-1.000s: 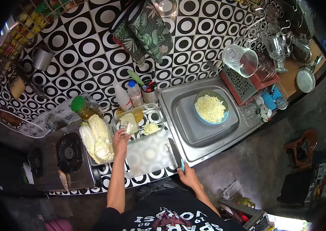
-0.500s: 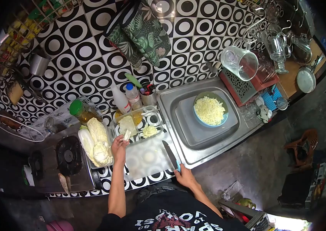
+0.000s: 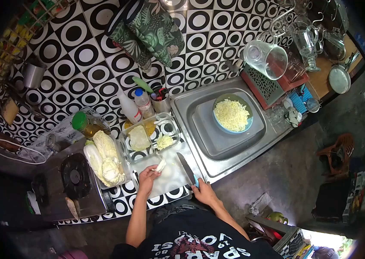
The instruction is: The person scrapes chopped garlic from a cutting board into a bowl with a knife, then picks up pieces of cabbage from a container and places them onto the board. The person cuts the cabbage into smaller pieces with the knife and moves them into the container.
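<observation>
A small pale vegetable piece [image 3: 161, 165] is pinched in the fingers of my left hand [image 3: 148, 177], over a translucent cutting board [image 3: 165, 183]. My right hand [image 3: 204, 193] grips the light blue handle of a knife [image 3: 186, 168], whose dark blade points up and left over the board's right side. Behind the board stands a clear divided container [image 3: 129, 156] with a whitish block [image 3: 139, 138] and pale chopped pieces [image 3: 164, 141] in it. To the left, napa cabbage and cauliflower [image 3: 105, 159] lie in a tray.
On the right, a blue bowl [image 3: 233, 114] of chopped pale vegetable sits in the sink [image 3: 199, 160]. Bottles [image 3: 143, 103] stand against the tiled wall. A stove [image 3: 75, 175] is at left; a red dish rack [image 3: 264, 88] holds glassware beyond the sink.
My left hand has moved from the container's front edge to the right and down over the board, still holding the pale piece. The whole view has shifted slightly.
</observation>
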{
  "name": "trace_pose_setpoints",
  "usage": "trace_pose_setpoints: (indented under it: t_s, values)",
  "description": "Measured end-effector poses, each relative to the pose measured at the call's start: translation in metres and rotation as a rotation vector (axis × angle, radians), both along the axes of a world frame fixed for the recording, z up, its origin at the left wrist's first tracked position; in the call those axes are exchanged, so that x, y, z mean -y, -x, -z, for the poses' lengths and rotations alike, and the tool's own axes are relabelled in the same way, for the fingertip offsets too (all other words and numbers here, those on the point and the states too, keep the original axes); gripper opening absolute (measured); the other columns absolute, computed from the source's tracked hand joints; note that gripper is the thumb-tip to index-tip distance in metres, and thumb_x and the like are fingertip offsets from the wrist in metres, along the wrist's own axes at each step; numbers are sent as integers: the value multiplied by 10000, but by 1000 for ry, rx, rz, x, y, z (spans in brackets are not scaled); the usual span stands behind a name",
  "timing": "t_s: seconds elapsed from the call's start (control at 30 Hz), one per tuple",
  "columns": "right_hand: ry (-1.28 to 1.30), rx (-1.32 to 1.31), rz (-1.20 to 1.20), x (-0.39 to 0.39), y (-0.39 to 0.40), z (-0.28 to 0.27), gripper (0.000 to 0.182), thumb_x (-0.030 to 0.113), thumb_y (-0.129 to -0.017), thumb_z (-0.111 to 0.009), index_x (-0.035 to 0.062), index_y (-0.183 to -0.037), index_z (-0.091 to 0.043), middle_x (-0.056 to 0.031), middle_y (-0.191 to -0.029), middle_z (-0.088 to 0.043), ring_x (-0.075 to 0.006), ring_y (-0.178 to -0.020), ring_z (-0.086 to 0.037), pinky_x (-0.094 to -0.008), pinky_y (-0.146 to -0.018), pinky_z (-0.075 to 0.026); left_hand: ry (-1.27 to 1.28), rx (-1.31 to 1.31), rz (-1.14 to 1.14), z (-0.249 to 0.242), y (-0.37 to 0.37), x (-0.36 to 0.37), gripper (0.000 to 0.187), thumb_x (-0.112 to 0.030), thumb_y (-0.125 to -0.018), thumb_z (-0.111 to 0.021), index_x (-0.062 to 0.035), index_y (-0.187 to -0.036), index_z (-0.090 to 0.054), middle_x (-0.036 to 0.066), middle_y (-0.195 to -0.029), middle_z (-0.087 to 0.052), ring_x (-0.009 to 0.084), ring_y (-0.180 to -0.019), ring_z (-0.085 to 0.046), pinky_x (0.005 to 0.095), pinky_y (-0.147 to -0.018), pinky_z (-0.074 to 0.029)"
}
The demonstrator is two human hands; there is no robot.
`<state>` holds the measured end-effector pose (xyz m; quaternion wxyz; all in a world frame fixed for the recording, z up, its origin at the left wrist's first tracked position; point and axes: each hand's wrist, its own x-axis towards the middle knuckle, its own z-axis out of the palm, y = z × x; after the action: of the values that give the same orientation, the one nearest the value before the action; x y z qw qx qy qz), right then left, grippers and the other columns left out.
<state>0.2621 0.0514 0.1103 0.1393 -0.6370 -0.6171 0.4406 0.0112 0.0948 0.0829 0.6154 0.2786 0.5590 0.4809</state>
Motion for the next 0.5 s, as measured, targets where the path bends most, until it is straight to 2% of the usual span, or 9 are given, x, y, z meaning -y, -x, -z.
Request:
trace_pose_setpoints:
  t_s: [0.03, 0.1, 0.17, 0.2, 0.3, 0.37, 0.4, 0.43, 0.5]
  values:
    - [-14, -9, 24, 2, 1, 2, 309, 249, -858, -540, -42, -927, -461, -285, -737, -569, -478, -782, -550, -499, -704, -430, 32, 0, 60, 3, -2, 6, 257, 60, -834, -519, 24, -1086, -560, 115, -964, -632, 161, -867, -610, 249, -799, -468]
    - [-31, -7, 28, 4, 4, -3, 311, 235, -853, -551, -47, -951, -461, -296, -736, -564, -476, -765, -551, -492, -688, -429, 92, -64, 93, 3, -5, 14, 267, 70, -831, -506, 25, -1088, -559, 118, -955, -635, 159, -866, -608, 243, -795, -463]
    - [32, -28, 35, 4, 8, -7, 314, 231, -853, -552, -48, -960, -454, -302, -746, -559, -478, -794, -545, -492, -702, -421, 48, -76, 205, 10, -3, 20, 264, 68, -833, -504, 30, -1089, -557, 114, -946, -634, 155, -864, -605, 241, -797, -460]
    - [-29, -3, 10, 5, 9, -3, 322, 234, -854, -554, -48, -967, -446, -299, -742, -558, -475, -796, -546, -485, -700, -423, 36, -69, 213, 7, -4, 22, 262, 67, -838, -500, 31, -1090, -557, 109, -934, -633, 146, -856, -602, 233, -791, -453]
    - [-11, -4, 24, 6, 11, -4, 316, 236, -853, -556, -25, -988, -442, -277, -721, -572, -459, -736, -571, -465, -632, -443, 0, -114, 279, 8, -3, 27, 256, 66, -833, -496, -4, -1061, -590, 84, -896, -625, 136, -826, -591, 232, -763, -446]
    - [-77, -4, 7, 7, 12, -1, 297, 230, -851, -559, -13, -974, -439, -259, -696, -577, -453, -713, -580, -460, -609, -445, -238, -517, 295, 18, -1, 29, 280, 76, -789, -503, -31, -1021, -618, 91, -911, -612, 179, -812, -591, 247, -745, -447]
    - [-50, -3, 3, 7, 13, -2, 300, 230, -851, -560, -15, -975, -439, -258, -695, -576, -451, -713, -579, -461, -609, -442, -231, -642, 290, 21, 1, 29, 310, 67, -728, -527, -50, -994, -635, 106, -950, -592, 253, -848, -569, 295, -780, -446]
    - [-24, -2, 2, 7, 13, -3, 302, 231, -851, -560, -16, -975, -439, -257, -693, -575, -449, -714, -579, -463, -609, -438, -221, -640, 281, 23, 4, 32, 310, 67, -728, -527, -50, -994, -635, 106, -950, -592, 253, -848, -569, 295, -780, -446]
    - [29, 17, -11, 8, 14, -6, 303, 231, -855, -546, -23, -981, -437, -278, -709, -578, -463, -748, -574, -483, -642, -437, -396, -972, 250, 19, 6, 38, 325, 30, -710, -573, -59, -1018, -628, 109, -1005, -571, 282, -914, -536, 336, -836, -436]
